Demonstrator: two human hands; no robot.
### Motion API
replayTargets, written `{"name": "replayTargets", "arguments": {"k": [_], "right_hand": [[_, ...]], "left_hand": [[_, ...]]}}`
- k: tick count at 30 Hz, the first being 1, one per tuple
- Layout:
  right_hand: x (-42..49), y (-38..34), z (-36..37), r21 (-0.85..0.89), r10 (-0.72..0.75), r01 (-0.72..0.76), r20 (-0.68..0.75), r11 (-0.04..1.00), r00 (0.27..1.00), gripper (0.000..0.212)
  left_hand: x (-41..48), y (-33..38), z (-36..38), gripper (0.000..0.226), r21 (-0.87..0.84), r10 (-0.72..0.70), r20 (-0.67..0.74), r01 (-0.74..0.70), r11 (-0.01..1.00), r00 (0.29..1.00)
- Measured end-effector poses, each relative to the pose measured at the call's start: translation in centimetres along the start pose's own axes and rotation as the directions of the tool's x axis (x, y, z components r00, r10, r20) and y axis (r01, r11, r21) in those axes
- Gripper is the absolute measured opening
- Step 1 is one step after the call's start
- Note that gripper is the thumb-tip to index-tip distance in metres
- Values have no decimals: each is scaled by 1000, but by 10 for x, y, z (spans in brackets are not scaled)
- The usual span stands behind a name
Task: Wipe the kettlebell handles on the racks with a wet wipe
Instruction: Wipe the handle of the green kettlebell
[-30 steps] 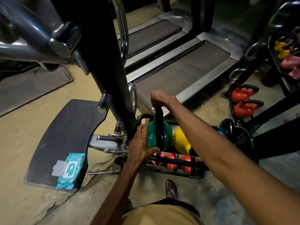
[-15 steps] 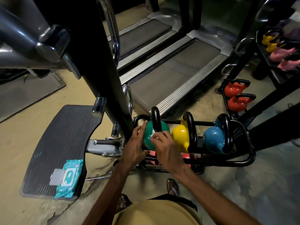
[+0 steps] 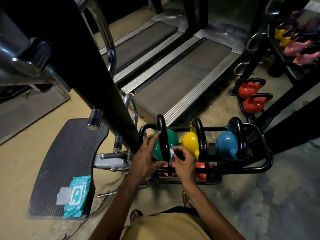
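A green kettlebell (image 3: 173,138) with a black handle (image 3: 162,134) sits at the left end of a low black rack (image 3: 259,168). Beside it stand a yellow kettlebell (image 3: 189,142) and a blue kettlebell (image 3: 225,144), each with a black handle. My right hand (image 3: 183,161) pinches a white wet wipe (image 3: 171,153) against the lower part of the green kettlebell's handle. My left hand (image 3: 146,158) rests with straight fingers on the green bell's left side. Red kettlebells (image 3: 201,171) lie on the rack's lower tier, partly hidden.
A teal wet-wipe pack (image 3: 76,196) with its lid open lies on a black ribbed footplate (image 3: 65,161) at the left. A black machine post (image 3: 97,71) leans beside the rack. Treadmills (image 3: 181,75) lie behind. Another rack at the right holds orange kettlebells (image 3: 251,96).
My right hand came down from the top of the green kettlebell's handle to its lower part, with the wipe. The yellow and blue kettlebells came into full view.
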State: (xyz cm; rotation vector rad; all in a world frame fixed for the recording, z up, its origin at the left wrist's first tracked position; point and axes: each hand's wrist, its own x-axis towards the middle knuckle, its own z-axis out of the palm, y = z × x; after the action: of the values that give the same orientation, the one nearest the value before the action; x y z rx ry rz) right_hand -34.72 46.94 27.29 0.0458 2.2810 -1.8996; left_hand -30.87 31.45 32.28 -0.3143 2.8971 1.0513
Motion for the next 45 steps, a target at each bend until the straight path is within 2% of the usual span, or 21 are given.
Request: {"name": "replayTargets", "arguments": {"k": [3,6,9,11,13,16,18,20,21,23,27,29,31,34,35,38,41,42,45], "right_hand": [[30,4,-5,-151,23,6,192,988,981,18],[53,-1,-12,-260,53,57,395,964,917,16],[64,-8,-14,-335,84,106,506,936,858,21],[67,-10,-13,-340,107,94,528,936,842,20],[68,-14,-11,-314,165,16,540,949,826,17],[77,-27,-8,-206,339,-269,552,941,762,23],[87,-39,-6,-81,423,-466,578,881,698,31],[97,-51,-2,43,464,-587,567,808,680,31],[100,-55,1,85,467,-607,556,790,687,30],[99,-59,2,57,464,-587,554,807,692,27],[90,-43,-8,-145,479,-516,635,844,606,28],[92,-39,-10,-150,492,-534,644,832,586,30],[100,-44,-3,-108,542,-630,634,769,552,33],[108,-48,10,-3,630,-772,580,636,517,26],[110,-50,11,5,641,-781,567,625,517,23],[121,-49,15,19,608,-711,502,703,614,16],[133,-52,28,102,691,-797,441,595,572,23],[134,-51,32,153,689,-792,414,591,595,24],[130,-54,48,389,605,-657,263,646,751,24]], "left_hand": [[0,5,3,119,15,-28,-24,29,999,999],[1,8,6,117,28,-57,-51,58,998,997],[1,10,8,116,46,-74,-74,78,996,994],[2,10,8,115,45,-82,-83,86,995,993],[2,10,9,114,35,-95,-85,98,995,992],[3,12,8,113,35,-114,-91,118,992,989],[4,14,6,113,42,-126,-86,130,991,988],[4,15,6,112,48,-138,-85,142,989,987],[3,16,6,111,53,-142,-88,147,988,986],[3,17,7,111,59,-147,-97,153,986,984],[3,17,9,112,71,-150,-105,158,985,983],[4,18,10,113,80,-153,-104,162,984,983],[5,18,10,112,77,-154,-109,162,984,982],[4,18,8,112,85,-152,-118,163,983,981],[3,18,8,112,94,-156,-118,167,981,981],[3,21,9,111,118,-171,-112,184,976,979],[3,24,8,107,124,-168,-116,182,975,979],[3,24,7,107,130,-164,-120,180,975,979],[2,23,6,107,128,-146,-132,163,978,980]]}}
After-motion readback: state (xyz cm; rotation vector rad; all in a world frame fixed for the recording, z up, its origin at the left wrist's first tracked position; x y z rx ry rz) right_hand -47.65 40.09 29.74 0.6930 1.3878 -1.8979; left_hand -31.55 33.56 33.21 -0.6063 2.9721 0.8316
